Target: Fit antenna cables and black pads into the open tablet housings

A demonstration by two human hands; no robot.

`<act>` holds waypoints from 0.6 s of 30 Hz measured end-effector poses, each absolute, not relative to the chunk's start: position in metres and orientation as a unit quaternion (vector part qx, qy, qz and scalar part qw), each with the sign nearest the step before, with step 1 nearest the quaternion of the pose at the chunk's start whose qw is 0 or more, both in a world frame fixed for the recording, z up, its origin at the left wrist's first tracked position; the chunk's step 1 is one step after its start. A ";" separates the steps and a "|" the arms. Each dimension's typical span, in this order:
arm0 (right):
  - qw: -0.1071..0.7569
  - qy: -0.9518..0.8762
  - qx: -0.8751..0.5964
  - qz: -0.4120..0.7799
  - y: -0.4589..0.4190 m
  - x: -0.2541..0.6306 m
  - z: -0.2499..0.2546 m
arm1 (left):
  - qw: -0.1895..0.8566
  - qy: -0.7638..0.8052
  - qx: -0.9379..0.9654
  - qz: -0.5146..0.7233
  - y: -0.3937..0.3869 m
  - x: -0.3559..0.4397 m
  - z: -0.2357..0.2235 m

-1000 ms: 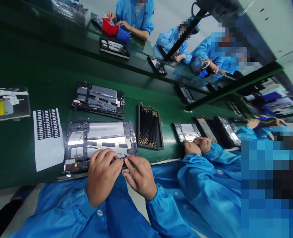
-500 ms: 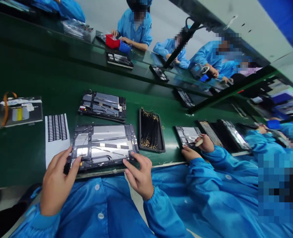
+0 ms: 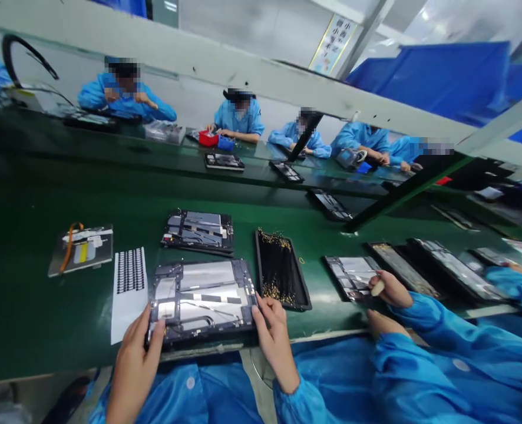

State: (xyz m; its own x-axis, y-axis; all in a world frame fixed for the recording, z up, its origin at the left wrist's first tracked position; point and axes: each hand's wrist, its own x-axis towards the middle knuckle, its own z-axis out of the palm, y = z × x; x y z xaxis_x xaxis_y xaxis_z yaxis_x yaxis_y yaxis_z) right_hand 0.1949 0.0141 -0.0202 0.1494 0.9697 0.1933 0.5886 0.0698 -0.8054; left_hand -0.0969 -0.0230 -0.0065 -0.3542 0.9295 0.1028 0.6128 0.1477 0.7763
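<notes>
In front of me lies an opened tablet (image 3: 208, 280), its silver inner plates, black cables and dark frame facing up. My left hand (image 3: 135, 359) grips its near left corner, thumb on top and fingers along the side. At the right edge, my right hand (image 3: 275, 338) holds the frame between thumb and fingers. A white sheet with rows of small black stickers (image 3: 131, 272) lies to the left of the tablet. Behind it rests another opened tablet (image 3: 199, 229). Right of it stands a black tray (image 3: 306, 297) of thin black cables with gold ends.
A flat part with an orange ribbon (image 3: 82, 250) lies at the left. On the right, a co-worker's hand (image 3: 393, 288) holds a pale tool over another opened tablet (image 3: 352, 275). A slanted dark green post (image 3: 389, 200) rises beyond, and a raised shelf runs along the back.
My view has tilted up, showing more of the far side. My right hand has shifted from the tablet's near right corner to its right edge and closed on it. My left hand stays at the left.
</notes>
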 end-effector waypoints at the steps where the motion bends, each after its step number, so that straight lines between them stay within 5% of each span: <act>1: 0.410 -0.602 -0.639 0.248 0.011 0.196 -0.019 | 0.201 0.726 0.531 0.389 -0.027 -0.096 -0.005; 6: 0.442 -0.594 -0.600 0.303 0.025 0.206 0.010 | 0.196 0.700 0.540 0.423 -0.010 -0.096 0.024; 11: 0.436 -0.615 -0.567 0.331 0.142 0.191 0.040 | 0.187 0.681 0.601 0.374 0.111 -0.115 0.060; 18: 0.378 -0.649 -0.575 0.325 0.233 0.158 0.007 | 0.165 0.722 0.589 0.325 0.218 -0.124 0.029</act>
